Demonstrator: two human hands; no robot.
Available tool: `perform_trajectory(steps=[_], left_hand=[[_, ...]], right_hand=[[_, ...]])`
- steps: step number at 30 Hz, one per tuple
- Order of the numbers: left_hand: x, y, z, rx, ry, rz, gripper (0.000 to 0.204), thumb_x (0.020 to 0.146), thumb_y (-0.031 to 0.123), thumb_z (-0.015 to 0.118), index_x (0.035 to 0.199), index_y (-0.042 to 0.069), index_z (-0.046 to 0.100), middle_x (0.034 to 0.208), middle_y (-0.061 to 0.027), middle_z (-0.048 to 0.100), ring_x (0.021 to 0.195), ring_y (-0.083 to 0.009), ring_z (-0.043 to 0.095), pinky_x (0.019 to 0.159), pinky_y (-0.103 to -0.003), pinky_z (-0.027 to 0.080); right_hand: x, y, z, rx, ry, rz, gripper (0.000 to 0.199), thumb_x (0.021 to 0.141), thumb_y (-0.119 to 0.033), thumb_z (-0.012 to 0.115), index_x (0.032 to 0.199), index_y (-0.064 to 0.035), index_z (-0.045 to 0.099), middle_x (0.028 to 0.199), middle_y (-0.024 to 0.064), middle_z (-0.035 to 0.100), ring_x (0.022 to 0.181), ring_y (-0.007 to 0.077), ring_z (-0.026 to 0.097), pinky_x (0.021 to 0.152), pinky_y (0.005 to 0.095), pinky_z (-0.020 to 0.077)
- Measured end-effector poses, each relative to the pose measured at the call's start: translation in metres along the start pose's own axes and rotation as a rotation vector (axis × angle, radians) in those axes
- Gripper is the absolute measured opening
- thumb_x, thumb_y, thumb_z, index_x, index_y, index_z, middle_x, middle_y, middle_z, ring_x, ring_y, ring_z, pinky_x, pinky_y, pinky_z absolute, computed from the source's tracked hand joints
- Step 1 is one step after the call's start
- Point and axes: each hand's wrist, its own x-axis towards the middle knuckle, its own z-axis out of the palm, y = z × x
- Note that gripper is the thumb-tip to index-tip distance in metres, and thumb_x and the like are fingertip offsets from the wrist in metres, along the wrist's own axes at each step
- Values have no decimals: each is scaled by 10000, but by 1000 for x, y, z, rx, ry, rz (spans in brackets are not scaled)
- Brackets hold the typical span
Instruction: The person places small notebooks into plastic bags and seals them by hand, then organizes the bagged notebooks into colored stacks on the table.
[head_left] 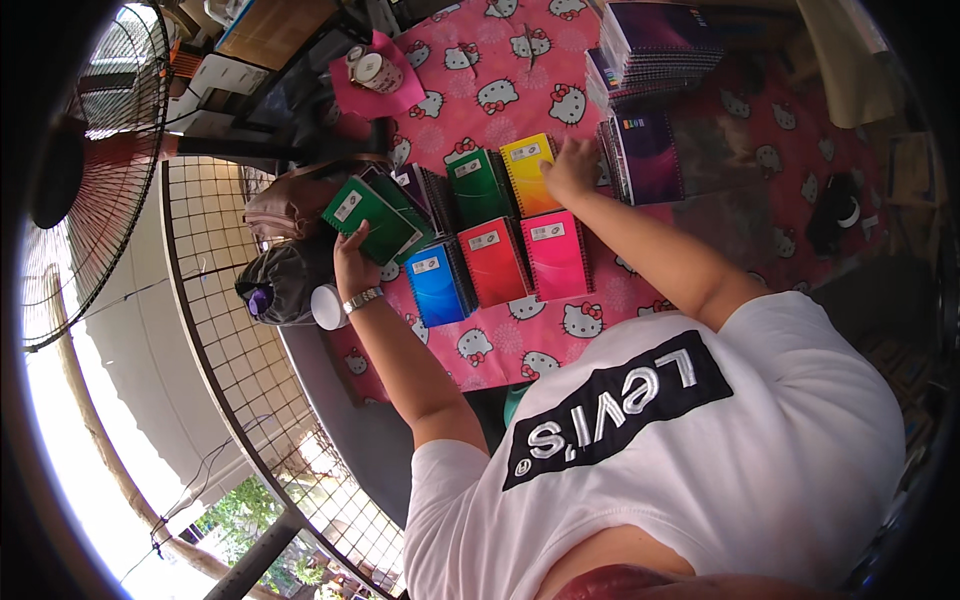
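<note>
Left hand, head view: the left hand [353, 258] holds a green notebook [372, 222] by its near edge, tilted beside the purple pile [412, 180].
Right hand: the right hand [576, 170] is curled at the right edge of the yellow pile [527, 182], fingertips on its cover; whether it grips, I cannot tell.
Back row: the green pile [470, 188] stands between the purple and yellow ones.
Front row: the blue pile [432, 287], red pile [492, 262] and pink pile [556, 255] stand side by side on the pink tablecloth [510, 347].
Laid out so far: six colour piles, judging by their covers.
Seemingly left: the held notebook is not set down; dark notebooks remain in a tall stack [660, 45] and a nearer stack [650, 165].
</note>
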Motion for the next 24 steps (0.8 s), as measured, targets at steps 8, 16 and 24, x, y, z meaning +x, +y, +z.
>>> perform_trajectory(steps=[8,16,24], left_hand=[[-53,-112,21,-744,-206,175,380,894,146,577,1240,-3,528,1202,-146,610,1120,-312,581,982,-494,464],[-137,-138,50,-520,-103,108,447,833,67,602,1264,-2,504,1256,-143,570,1159,-305,544,1003,-499,417],[-184,-163,78,-444,18,32,597,872,339,643,1357,79,411,1286,-99,545,1164,-270,542,963,-447,454]], right_hand=[[10,7,2,64,8,-148,349,732,-158,745,986,-23,547,1000,165,561,895,363,588,763,440,487],[-28,-83,-115,958,-590,-646,490,815,-75,688,1234,-60,434,877,74,578,796,167,604,732,311,490],[-121,-33,-76,527,-606,-841,519,734,-134,750,1160,-54,466,1068,155,473,989,280,542,853,360,475]])
